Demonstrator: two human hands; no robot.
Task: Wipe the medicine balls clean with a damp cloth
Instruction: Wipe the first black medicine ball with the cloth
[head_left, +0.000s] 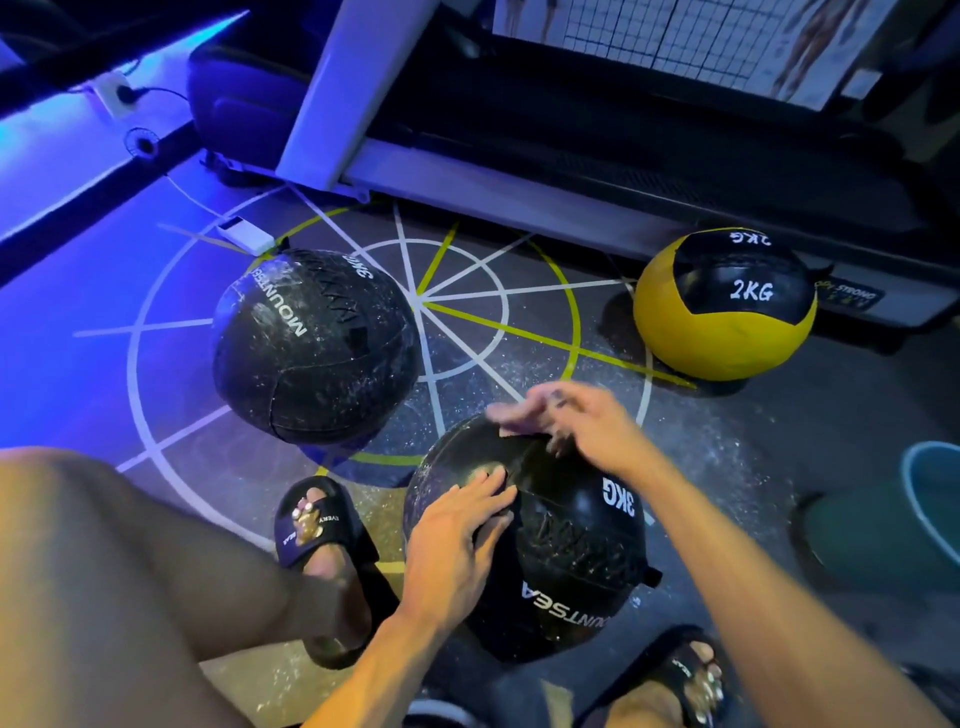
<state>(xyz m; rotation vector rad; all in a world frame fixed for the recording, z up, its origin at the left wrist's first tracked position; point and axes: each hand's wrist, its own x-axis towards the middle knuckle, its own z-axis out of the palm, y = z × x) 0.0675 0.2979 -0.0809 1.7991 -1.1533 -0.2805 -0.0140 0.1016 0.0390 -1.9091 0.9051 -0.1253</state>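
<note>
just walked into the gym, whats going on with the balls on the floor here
A person crouches over a black 3KG leather medicine ball on the floor. The left hand rests flat on its top; the right hand, blurred, hovers at its far edge. No cloth is clearly visible. A second black 3KG ball, speckled white, and a yellow-and-black 2KG ball sit farther off. A teal bucket stands at the right.

Three medicine balls sit on the floor: two black ones marked 3KG, the far black ball and the near black ball, and one yellow ball marked 2KG. Two hands and two sandalled feet show. One teal bucket stands at the right edge.
</note>
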